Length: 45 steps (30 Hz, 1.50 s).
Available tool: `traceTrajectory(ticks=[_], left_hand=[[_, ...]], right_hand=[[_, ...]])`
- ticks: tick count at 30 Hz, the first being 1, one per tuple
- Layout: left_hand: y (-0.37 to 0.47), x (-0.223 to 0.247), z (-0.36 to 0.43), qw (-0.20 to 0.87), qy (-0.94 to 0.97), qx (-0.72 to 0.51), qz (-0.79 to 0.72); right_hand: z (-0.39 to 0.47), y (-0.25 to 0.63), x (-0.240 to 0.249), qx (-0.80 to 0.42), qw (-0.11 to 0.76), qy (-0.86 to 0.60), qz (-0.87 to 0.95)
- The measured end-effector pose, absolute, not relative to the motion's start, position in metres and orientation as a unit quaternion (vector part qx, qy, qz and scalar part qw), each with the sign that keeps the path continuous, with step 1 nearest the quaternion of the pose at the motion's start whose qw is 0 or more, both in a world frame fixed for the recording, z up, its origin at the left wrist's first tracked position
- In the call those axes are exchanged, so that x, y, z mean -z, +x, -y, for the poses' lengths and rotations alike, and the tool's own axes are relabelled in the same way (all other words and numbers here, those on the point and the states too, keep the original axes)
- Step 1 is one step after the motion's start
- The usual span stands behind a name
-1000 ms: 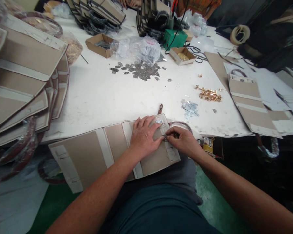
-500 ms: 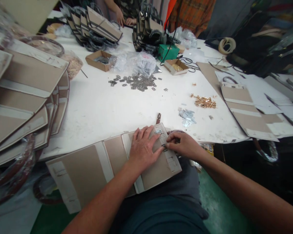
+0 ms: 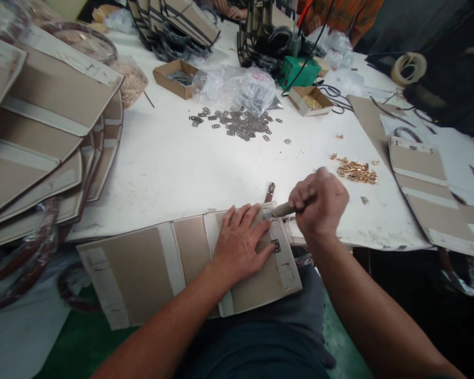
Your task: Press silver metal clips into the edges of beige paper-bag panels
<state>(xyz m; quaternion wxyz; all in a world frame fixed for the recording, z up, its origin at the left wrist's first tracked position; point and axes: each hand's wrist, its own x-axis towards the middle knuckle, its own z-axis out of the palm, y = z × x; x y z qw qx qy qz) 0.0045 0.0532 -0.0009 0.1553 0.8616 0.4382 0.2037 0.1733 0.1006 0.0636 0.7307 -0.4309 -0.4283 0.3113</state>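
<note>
Here, the beige panel (image 3: pixel 138 263) overhangs the near edge of the white table (image 3: pixel 169 168). On it, the left hand (image 3: pixel 240 247) lies flat, gripping nothing, while the right hand (image 3: pixel 322 202) is closed round a tool (image 3: pixel 285 209); beyond the panel, tabletop stretches to the grey plates (image 3: pixel 245 123).

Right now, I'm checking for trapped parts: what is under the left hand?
Under the left hand is the beige panel, a pale strip passing beneath the wrist. Anything beneath the palm is hidden.
</note>
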Motion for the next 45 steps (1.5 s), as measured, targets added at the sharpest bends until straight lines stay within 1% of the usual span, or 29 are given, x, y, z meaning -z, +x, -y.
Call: traceTrajectory(ticks=[5,9,14,19,25,29,31,34,36,38,40,42,45], left_hand=[[0.004,0.000,-0.054,0.160,0.862,-0.194,-0.439],[0.004,0.001,-0.055,0.161,0.864,-0.199,-0.434],[0.004,0.002,-0.055,0.164,0.861,-0.200,-0.437],[0.003,0.002,-0.055,0.163,0.865,-0.196,-0.433],[0.001,0.003,-0.054,0.158,0.864,-0.210,-0.430],[0.001,0.007,-0.053,0.155,0.864,-0.220,-0.426],[0.001,0.009,-0.053,0.156,0.861,-0.228,-0.427],[0.003,0.011,-0.052,0.166,0.853,-0.245,-0.430],[0.003,0.011,-0.052,0.173,0.847,-0.255,-0.434],[0.003,0.010,-0.051,0.175,0.844,-0.256,-0.437],[0.001,0.007,-0.051,0.170,0.851,-0.244,-0.433],[-0.001,0.005,-0.051,0.163,0.860,-0.232,-0.425],[-0.002,0.004,-0.051,0.157,0.862,-0.228,-0.424]], right_hand=[[-0.097,0.166,-0.074,-0.299,0.682,-0.432,0.509],[-0.098,0.167,-0.083,-0.302,0.710,-0.414,0.484],[-0.102,0.162,-0.076,-0.343,0.690,-0.424,0.475],[-0.098,0.164,-0.082,-0.308,0.708,-0.385,0.506],[-0.093,0.159,-0.075,-0.319,0.623,-0.430,0.571],[-0.091,0.150,-0.086,-0.347,0.572,-0.401,0.625],[-0.091,0.144,-0.090,-0.357,0.517,-0.385,0.676],[-0.092,0.138,-0.089,-0.336,0.425,-0.374,0.753],[-0.094,0.139,-0.086,-0.316,0.386,-0.357,0.790],[-0.097,0.143,-0.084,-0.306,0.364,-0.342,0.811],[-0.099,0.150,-0.083,-0.320,0.378,-0.351,0.795],[-0.100,0.154,-0.084,-0.343,0.453,-0.366,0.737],[-0.098,0.155,-0.084,-0.361,0.571,-0.336,0.656]])
